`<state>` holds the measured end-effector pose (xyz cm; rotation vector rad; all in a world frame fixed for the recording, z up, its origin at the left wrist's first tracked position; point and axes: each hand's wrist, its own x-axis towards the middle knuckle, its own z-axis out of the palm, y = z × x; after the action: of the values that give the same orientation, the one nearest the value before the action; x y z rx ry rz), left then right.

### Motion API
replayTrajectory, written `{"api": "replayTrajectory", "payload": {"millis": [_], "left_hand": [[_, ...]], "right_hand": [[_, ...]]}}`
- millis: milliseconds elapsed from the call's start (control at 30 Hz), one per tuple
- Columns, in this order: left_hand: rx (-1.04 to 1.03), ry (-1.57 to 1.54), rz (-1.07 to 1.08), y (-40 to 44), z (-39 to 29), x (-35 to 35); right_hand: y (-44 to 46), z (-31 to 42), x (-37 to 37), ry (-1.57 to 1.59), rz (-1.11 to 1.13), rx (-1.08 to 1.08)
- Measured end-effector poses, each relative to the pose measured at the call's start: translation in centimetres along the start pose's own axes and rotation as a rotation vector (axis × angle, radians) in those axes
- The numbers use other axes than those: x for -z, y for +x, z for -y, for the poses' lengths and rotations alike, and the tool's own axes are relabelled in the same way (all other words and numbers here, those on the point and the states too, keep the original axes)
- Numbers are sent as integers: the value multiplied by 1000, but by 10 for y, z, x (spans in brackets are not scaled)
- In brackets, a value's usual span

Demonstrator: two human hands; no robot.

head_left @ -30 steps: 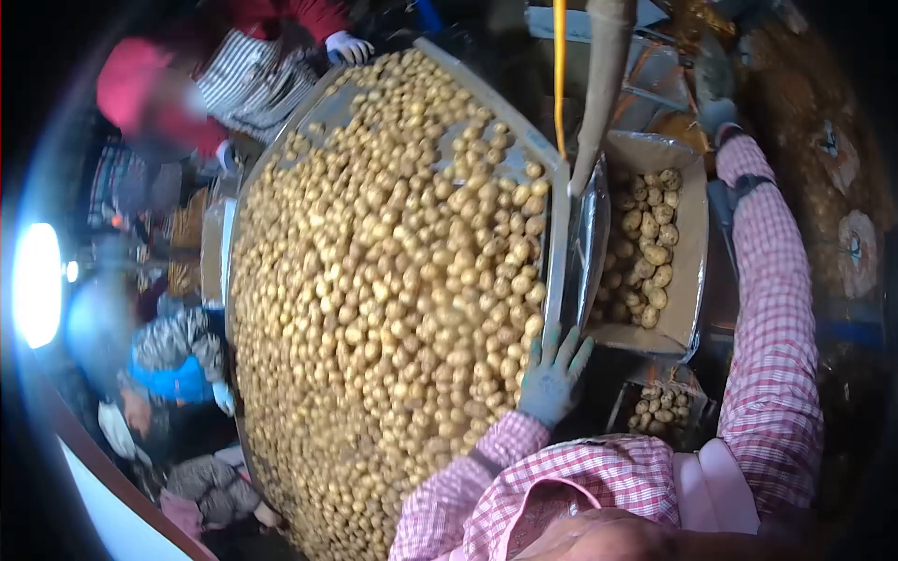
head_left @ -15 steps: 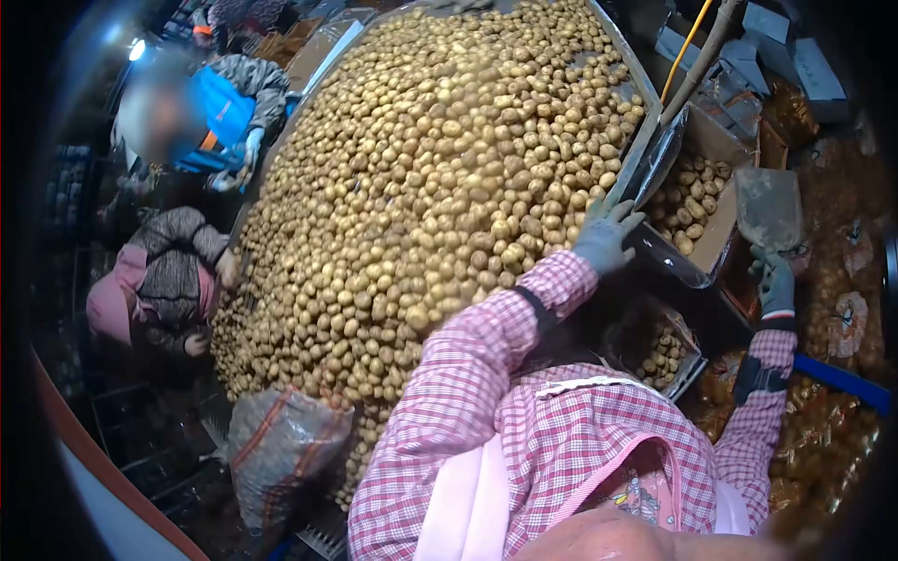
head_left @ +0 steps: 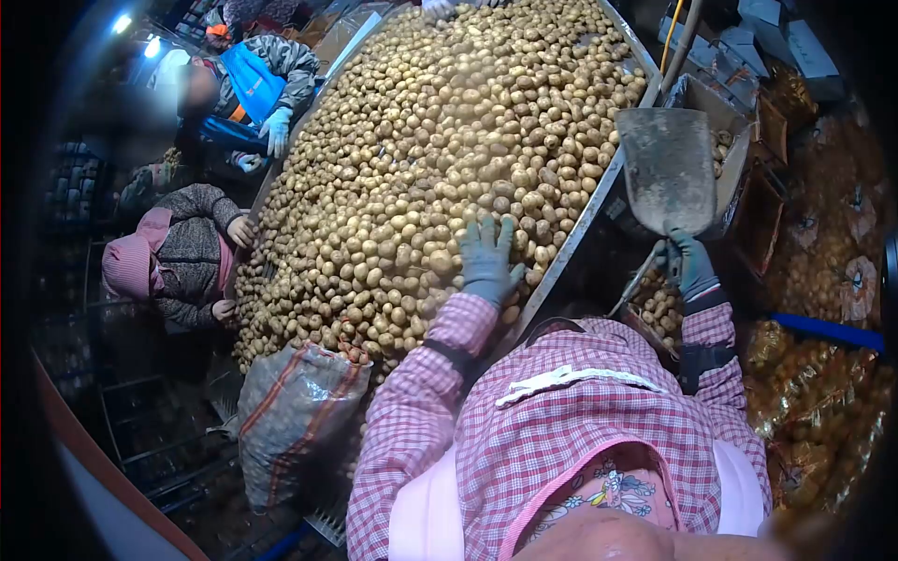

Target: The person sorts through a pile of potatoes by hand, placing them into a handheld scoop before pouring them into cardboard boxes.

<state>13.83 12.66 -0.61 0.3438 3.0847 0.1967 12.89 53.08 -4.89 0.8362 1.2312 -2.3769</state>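
A broad heap of potatoes (head_left: 412, 187) covers the big table in front of me. My left hand (head_left: 488, 260), in a grey-green glove, lies on the near part of the heap with its fingers spread. On the right, my gloved right hand (head_left: 688, 262) is closed around the handle end of a metal shovel (head_left: 668, 173). The shovel's flat grey blade is raised past the table edge and partly covers a box (head_left: 734, 192) with potatoes in it. No potatoes show on the blade.
The table's metal rim (head_left: 585, 220) runs between my hands. A filled woven sack (head_left: 299, 421) stands at the near left corner. Two people work along the left side, one in a pink hood (head_left: 136, 266), one in a blue apron (head_left: 253, 84). Net bags (head_left: 814, 411) lie at the right.
My left hand has moved left from the table rim onto the potatoes. My right hand has brought the shovel up and left, in front of the box. Another person's gloved hands now show at the far end.
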Motion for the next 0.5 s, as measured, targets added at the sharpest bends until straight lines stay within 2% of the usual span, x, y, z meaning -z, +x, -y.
{"api": "replayTrajectory", "payload": {"millis": [33,67,133,333,433,467,500], "left_hand": [[5,34,-7,4,-5,-3],[57,80,79,16,-10,2],[28,34,65,34,-7,-4],[9,40,127,52,10,-14],[147,-5,107,93,-2,0],[162,-96,11,109,-1,-1],[244,-120,90,143,10,-8]], "right_hand": [[-4,-3,-11,-61,4,-27],[-6,-5,-21,-124,8,-56],[-9,-4,-36,-221,8,-152],[5,0,-76,-241,9,-142],[23,3,-82,-265,24,-143],[26,7,-86,-281,24,-142],[29,8,-84,-312,20,-149]]}}
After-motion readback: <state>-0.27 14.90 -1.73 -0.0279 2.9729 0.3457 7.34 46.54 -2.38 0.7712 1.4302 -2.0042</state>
